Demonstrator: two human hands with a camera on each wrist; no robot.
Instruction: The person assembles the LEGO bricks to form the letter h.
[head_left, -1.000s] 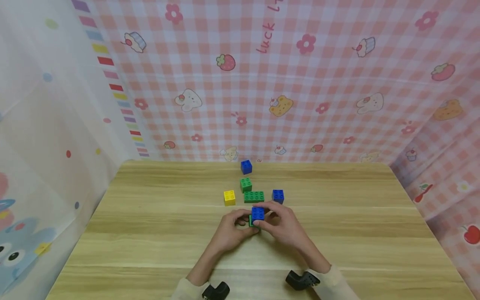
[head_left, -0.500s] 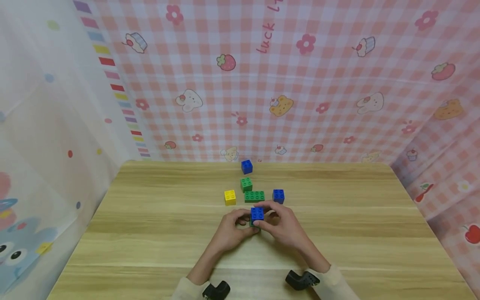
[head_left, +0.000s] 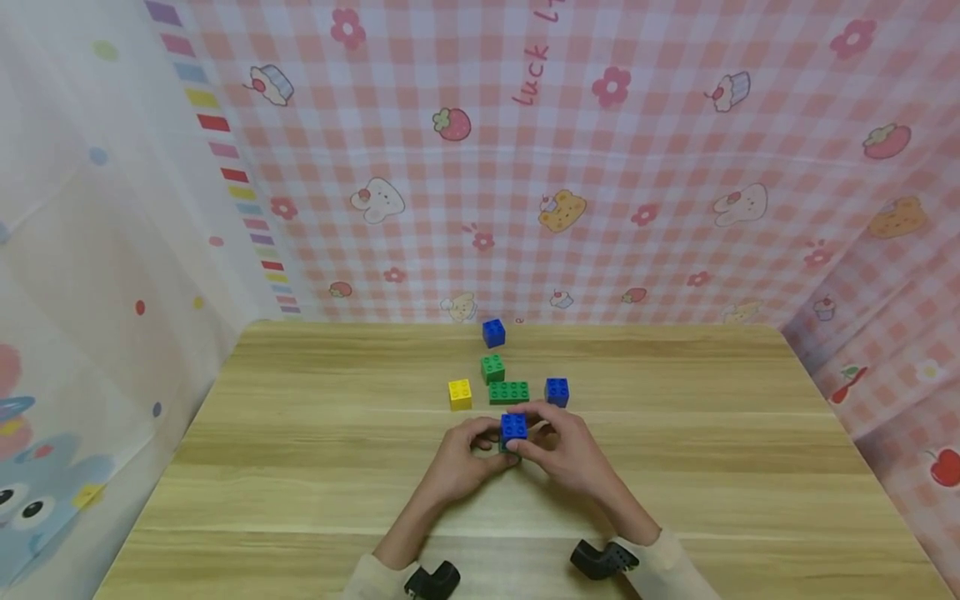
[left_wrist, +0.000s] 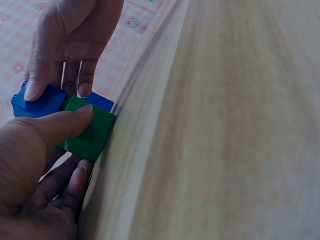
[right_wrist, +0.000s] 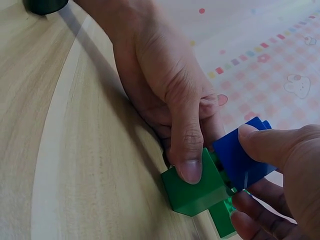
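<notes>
My left hand point(head_left: 463, 460) grips a green building brick point(left_wrist: 90, 131) low over the tabletop, its thumb flat against one side. Above it, my right hand point(head_left: 567, 446) pinches a blue building brick point(head_left: 513, 427) between thumb and fingers. From the head, the blue brick covers most of the green one. In the right wrist view the blue brick point(right_wrist: 242, 156) sits slightly tilted at the green brick's studs point(right_wrist: 220, 167), with a narrow dark gap showing between them.
Beyond the hands on the wooden table point(head_left: 315, 500) lie a yellow brick point(head_left: 460, 395), a long green brick point(head_left: 508, 392) and a small green brick point(head_left: 492, 368). One blue brick point(head_left: 557, 391) is near the right fingers; another blue brick point(head_left: 493, 333) lies by the back edge.
The blue brick has shifted slightly left, covering more of the green brick beneath. Both hands otherwise keep their places and holds.
</notes>
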